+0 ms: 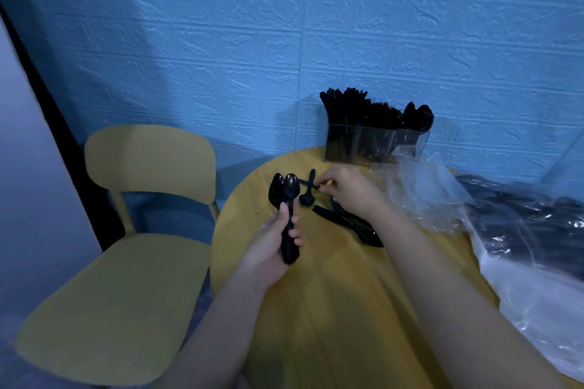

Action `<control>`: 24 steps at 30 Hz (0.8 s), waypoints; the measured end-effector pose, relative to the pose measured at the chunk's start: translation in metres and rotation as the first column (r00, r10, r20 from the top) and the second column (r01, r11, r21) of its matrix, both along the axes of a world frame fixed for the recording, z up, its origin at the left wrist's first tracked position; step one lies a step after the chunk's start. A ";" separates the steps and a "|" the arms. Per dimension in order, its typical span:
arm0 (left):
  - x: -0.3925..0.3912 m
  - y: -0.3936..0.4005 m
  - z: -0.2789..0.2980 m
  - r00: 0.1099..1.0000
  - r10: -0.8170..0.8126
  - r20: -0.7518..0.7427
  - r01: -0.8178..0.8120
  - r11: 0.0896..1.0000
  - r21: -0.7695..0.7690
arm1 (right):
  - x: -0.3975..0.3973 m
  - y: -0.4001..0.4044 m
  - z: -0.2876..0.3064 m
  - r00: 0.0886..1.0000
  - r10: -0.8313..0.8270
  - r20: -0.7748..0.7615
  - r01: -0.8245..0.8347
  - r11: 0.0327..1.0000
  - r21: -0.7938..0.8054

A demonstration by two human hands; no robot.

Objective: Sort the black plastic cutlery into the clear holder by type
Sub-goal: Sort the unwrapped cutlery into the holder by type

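Spoons (pixel 286 199), a small bundle of them with bowls up, stand nearest in the left hand (pixel 271 249), whose fingers and thumb are curled round the handles above the round yellow table (pixel 331 309). Just beyond, the right hand (pixel 344 189) reaches over the loose pieces, its fingertips pinching the thin handle of one black piece (pixel 311 188) that lies flat on the tabletop; what type it is I cannot tell for sure. Beneath the right wrist lies a short heap of more loose cutlery (pixel 350 223), touching one another. To the right, crumpled clear plastic wrap (pixel 426 196) spreads over the table edge.

Farthest back, against the blue wall (pixel 284 25), stands the clear holder (pixel 373 144), already packed: knives or forks in the left and middle sections, spoon bowls showing at the right end.

The step in hand looks like gathering spoons from the leftover scatter. Next, the pinched piece needs lifting clear of its neighbours, checking for type, and adding to the bundle if it matches. The bundle then belongs in the right-hand compartment, handles down.
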State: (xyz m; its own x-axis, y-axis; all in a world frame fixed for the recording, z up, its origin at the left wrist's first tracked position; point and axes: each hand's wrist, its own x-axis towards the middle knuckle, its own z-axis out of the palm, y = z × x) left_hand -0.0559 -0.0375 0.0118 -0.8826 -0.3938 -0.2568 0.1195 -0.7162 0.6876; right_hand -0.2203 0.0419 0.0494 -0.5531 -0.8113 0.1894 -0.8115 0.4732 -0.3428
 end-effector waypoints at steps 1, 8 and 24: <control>0.000 0.000 0.000 1.000 0.012 0.006 -0.012 1.000 0.010 | -0.004 -0.010 -0.003 0.999 0.048 -0.012 -0.047 0.997 0.064; 0.000 -0.001 0.002 1.000 0.020 0.003 -0.020 0.997 0.070 | -0.024 -0.049 -0.013 0.968 0.242 -0.070 -0.193 0.891 0.410; -0.001 0.003 0.003 0.999 0.017 -0.040 -0.018 1.000 -0.018 | 0.030 0.008 0.046 0.883 0.019 0.470 0.224 0.862 -0.455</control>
State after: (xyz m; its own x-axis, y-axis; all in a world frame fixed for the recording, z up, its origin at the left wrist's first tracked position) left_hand -0.0573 -0.0349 0.0148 -0.8851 -0.4135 -0.2138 0.1596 -0.7010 0.6951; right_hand -0.1903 0.0498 0.0956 -0.7479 -0.6138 0.2528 -0.4688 0.2189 -0.8557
